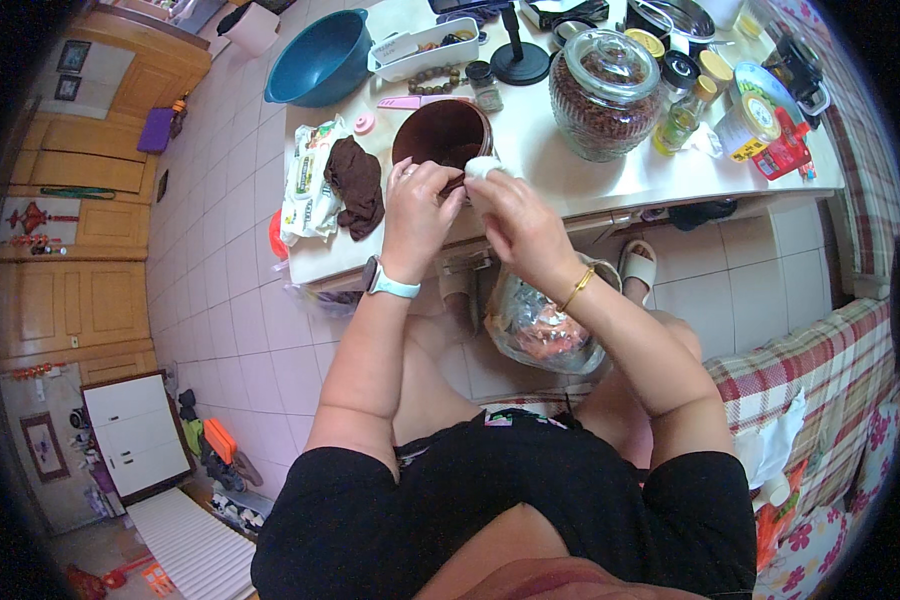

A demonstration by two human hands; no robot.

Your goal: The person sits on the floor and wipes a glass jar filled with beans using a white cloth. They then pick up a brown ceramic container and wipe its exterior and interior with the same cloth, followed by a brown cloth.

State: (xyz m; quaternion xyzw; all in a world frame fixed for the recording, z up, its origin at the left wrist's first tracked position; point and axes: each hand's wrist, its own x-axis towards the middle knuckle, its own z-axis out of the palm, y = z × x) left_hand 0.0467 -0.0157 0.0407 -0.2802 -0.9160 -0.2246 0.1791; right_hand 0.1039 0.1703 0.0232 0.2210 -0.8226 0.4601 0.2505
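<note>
A dark brown round container (441, 135) stands near the front edge of the white table (540, 180). My left hand (420, 206), with a watch on its wrist, has its fingers closed on a small dark brown piece at the container's near rim; whether that piece belongs to the container is unclear. My right hand (521, 217) is close beside it, its fingers pinching a white wad (484, 166), maybe tissue or cloth, against the rim. Left of the container lie a brown cloth (356, 184) and a pack of wipes (309, 180). A pink-handled knife or peeler (412, 102) lies behind it.
A lidded glass jar (606, 97) stands right of the container, with bottles and a red pouch (784, 150) farther right. A blue basin (322, 60) and a white tray (424, 51) are at the back left. A lined waste bin (544, 322) stands between my legs.
</note>
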